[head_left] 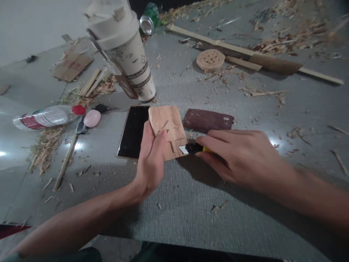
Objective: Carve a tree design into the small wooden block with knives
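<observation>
My left hand (153,156) is closed on a flat wooden block (169,125) with shapes carved into its face, the thumb lying across the front. In my right hand (237,154) is a utility knife (194,147) with a black tip and a bit of yellow body. Its blade meets the lower right part of the block, beside a carved groove. Behind the block lies a dark-screened phone (132,131), partly covered by it. A dark reddish-brown rectangular bar (208,120) sits just beyond my right hand.
A tall lidded paper cup (133,62) stands behind the phone. To the left are a plastic bottle (51,117), a pink rounded object (92,118) and a thin stick (65,162). Farther back are a green can (149,19), a carved wooden disc (210,60), long strips (245,51) and scattered shavings.
</observation>
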{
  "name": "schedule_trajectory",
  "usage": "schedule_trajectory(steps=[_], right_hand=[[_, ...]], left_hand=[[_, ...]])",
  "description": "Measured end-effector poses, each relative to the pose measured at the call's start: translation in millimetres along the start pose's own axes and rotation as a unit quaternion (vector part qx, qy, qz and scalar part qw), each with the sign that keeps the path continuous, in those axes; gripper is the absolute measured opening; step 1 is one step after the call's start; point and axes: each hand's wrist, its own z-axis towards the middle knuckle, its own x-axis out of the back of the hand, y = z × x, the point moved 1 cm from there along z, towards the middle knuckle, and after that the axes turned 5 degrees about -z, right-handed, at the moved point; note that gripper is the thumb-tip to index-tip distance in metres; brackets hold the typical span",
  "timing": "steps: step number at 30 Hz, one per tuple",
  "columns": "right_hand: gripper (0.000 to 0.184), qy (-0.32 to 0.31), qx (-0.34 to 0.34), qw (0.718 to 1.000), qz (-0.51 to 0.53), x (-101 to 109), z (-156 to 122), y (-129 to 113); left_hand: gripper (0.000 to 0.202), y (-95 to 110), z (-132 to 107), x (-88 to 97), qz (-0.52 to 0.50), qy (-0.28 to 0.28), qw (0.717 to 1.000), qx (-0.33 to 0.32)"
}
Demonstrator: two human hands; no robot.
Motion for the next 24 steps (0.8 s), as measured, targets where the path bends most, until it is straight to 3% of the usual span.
schedule_trajectory(steps=[7, 13, 24], right_hand=[[0.038, -0.012, 0.005, 1.0, 0.017, 1, 2, 10], [0.042, -0.001, 0.044, 0.997, 0.065, 1, -1, 15], [0.038, -0.038, 0.031, 0.997, 0.062, 1, 0, 18]], left_hand=[[0.032, 0, 1, 0.2, -0.017, 0.001, 1.0, 0.013], [0.03, 2, -1, 1.3, -0.04, -0.042, 0.997, 0.04], [0.021, 6, -2, 2.1, 0.045, -0.044, 0.998, 0.022]])
